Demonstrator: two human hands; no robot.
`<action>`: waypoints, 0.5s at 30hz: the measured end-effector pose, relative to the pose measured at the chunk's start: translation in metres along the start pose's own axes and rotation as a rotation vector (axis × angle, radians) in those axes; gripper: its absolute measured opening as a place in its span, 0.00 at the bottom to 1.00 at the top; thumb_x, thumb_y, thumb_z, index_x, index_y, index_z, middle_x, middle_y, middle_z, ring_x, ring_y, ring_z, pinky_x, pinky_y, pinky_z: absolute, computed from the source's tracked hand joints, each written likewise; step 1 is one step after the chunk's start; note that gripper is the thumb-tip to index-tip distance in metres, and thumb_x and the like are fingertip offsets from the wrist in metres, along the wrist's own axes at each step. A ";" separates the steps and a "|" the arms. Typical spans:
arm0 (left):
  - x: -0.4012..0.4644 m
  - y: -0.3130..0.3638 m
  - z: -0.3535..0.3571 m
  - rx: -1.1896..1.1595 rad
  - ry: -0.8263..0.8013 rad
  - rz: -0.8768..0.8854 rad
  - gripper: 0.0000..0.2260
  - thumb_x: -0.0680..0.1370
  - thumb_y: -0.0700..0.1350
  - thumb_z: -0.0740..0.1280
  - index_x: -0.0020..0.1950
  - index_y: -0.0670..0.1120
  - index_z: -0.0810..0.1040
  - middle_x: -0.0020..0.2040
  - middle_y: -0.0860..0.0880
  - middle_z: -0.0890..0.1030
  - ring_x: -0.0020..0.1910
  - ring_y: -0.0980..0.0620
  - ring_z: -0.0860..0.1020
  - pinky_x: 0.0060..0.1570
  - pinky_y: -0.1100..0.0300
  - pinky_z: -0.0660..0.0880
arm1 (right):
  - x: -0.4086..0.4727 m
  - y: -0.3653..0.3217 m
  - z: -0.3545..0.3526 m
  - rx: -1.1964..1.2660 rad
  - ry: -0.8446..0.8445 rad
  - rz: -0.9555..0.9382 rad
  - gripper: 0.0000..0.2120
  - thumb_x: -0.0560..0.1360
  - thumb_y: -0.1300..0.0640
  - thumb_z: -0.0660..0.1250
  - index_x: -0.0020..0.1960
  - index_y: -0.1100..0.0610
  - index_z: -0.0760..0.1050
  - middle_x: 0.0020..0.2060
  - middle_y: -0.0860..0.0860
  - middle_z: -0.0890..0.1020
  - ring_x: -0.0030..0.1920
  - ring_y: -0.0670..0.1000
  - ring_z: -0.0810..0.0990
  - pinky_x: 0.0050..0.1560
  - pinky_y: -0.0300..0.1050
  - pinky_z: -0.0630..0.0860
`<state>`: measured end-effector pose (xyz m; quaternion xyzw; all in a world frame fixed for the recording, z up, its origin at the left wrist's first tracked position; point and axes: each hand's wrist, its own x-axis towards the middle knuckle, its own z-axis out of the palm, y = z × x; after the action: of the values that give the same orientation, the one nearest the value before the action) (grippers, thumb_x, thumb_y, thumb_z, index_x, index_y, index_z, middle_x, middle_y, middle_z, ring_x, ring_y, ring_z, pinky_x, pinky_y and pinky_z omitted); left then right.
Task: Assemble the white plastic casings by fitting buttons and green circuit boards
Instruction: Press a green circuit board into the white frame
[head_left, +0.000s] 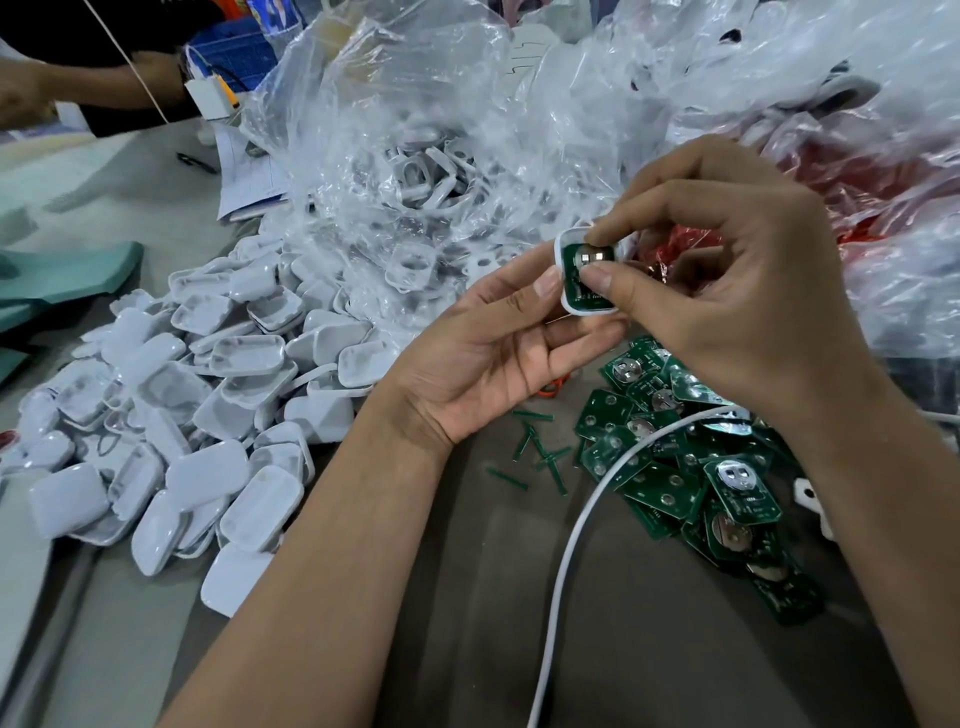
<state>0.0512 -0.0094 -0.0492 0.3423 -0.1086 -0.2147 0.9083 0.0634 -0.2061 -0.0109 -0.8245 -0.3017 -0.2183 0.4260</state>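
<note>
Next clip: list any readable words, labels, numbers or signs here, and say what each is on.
None can be read.
Green circuit boards: white printing, too small.
Circuit board in the casing: marks blurred.
Papers at the bag's edge: lines, illegible.
Blue item at the top: print blurred.

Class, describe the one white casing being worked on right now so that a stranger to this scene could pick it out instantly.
Start at the pile of green circuit boards on the right side of the table. Just above it, the left hand holds a white casing while the right hand presses a green board into it. Unlike the heaped casings at left, it is lifted and already filled.
</note>
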 end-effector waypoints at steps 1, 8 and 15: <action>0.000 0.000 0.000 0.001 -0.004 0.000 0.14 0.75 0.36 0.71 0.61 0.39 0.83 0.57 0.38 0.84 0.53 0.40 0.85 0.57 0.49 0.82 | 0.000 0.000 0.000 -0.006 -0.001 0.000 0.07 0.75 0.53 0.78 0.51 0.54 0.86 0.51 0.52 0.81 0.45 0.51 0.80 0.35 0.40 0.74; 0.000 -0.001 -0.002 0.022 0.006 0.014 0.14 0.76 0.36 0.70 0.62 0.40 0.83 0.58 0.38 0.84 0.55 0.41 0.85 0.57 0.50 0.82 | 0.000 -0.001 0.002 -0.028 0.013 -0.024 0.07 0.75 0.54 0.78 0.50 0.56 0.86 0.49 0.52 0.81 0.45 0.47 0.78 0.40 0.31 0.69; 0.000 -0.001 -0.004 0.043 0.003 0.011 0.18 0.73 0.38 0.76 0.62 0.41 0.83 0.59 0.38 0.84 0.57 0.41 0.84 0.57 0.51 0.82 | 0.000 -0.001 0.003 -0.031 0.016 -0.034 0.07 0.75 0.54 0.78 0.50 0.56 0.86 0.47 0.51 0.81 0.44 0.45 0.78 0.40 0.29 0.68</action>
<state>0.0522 -0.0084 -0.0528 0.3612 -0.1139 -0.2067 0.9021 0.0625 -0.2032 -0.0118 -0.8238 -0.3090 -0.2368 0.4120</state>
